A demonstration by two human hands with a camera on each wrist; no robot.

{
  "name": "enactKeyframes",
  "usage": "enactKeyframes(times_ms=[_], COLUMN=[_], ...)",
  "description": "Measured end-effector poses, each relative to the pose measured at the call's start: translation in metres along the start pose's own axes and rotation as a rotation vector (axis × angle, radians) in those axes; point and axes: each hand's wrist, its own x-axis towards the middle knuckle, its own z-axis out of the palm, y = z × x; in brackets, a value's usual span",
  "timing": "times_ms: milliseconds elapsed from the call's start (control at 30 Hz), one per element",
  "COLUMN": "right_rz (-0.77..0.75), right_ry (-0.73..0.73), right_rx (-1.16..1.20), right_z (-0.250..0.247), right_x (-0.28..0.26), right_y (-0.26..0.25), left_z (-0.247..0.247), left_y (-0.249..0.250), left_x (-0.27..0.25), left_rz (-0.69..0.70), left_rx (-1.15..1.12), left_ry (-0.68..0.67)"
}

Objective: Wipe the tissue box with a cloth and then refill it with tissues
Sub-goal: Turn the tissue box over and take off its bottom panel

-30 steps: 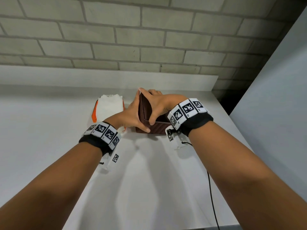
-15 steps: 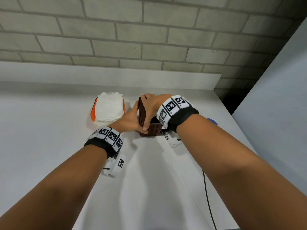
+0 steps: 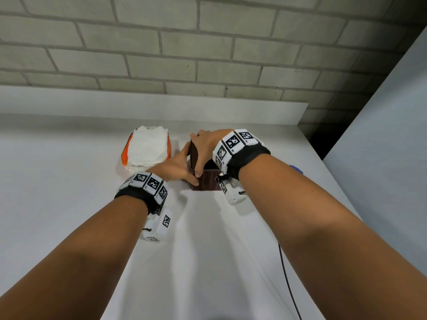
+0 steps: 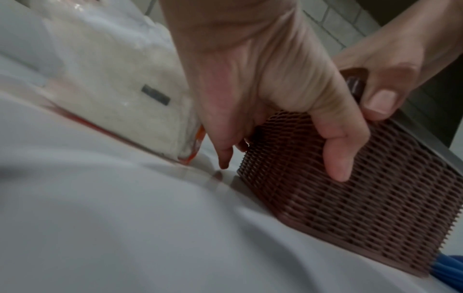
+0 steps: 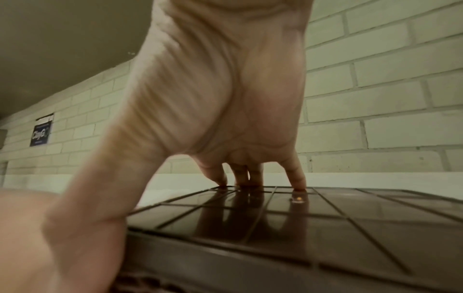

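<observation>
A brown woven tissue box (image 3: 208,181) (image 4: 363,198) stands on the white table (image 3: 69,181). My left hand (image 3: 178,169) (image 4: 250,89) grips its left side, thumb across the near face. My right hand (image 3: 205,146) (image 5: 225,99) holds the glossy dark lid (image 3: 194,153) (image 5: 325,228), fingertips pressed on its top and thumb at its near edge. In the head view the lid looks tilted up on its left side. A pack of white tissues (image 3: 147,148) (image 4: 120,79) in an orange-edged wrapper lies just left of the box. A blue cloth (image 3: 295,169) (image 4: 448,269) lies to its right, mostly hidden.
A low white ledge (image 3: 161,107) and a brick wall (image 3: 208,54) close off the back. The table's right edge (image 3: 323,162) drops beside a grey panel (image 3: 381,158). A black cable (image 3: 288,285) trails from my right wrist over the near table.
My right hand has come down and forward over the lid, bringing it lower over the box. My left hand has kept its grip on the box's left side.
</observation>
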Motion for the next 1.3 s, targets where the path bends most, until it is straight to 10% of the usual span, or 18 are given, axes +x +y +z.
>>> enactKeyframes(times_ms=[500, 900, 1300], right_rz=[-0.034, -0.249, -0.534], right_ry=[0.148, 0.578, 0.41], right_rx=[0.255, 1.492, 2.163], right_z=[-0.048, -0.033, 0.035], right_x=[-0.022, -0.078, -0.096], right_y=[0.023, 0.075, 0.057], left_z=[-0.012, -0.031, -0.036], left_y=[-0.001, -0.003, 0.055], left_x=[-0.004, -0.018, -0.073], left_rz=[-0.074, -0.141, -0.223], left_rx=[0.042, 0.028, -0.593], left_ry=[-0.029, -0.048, 0.086])
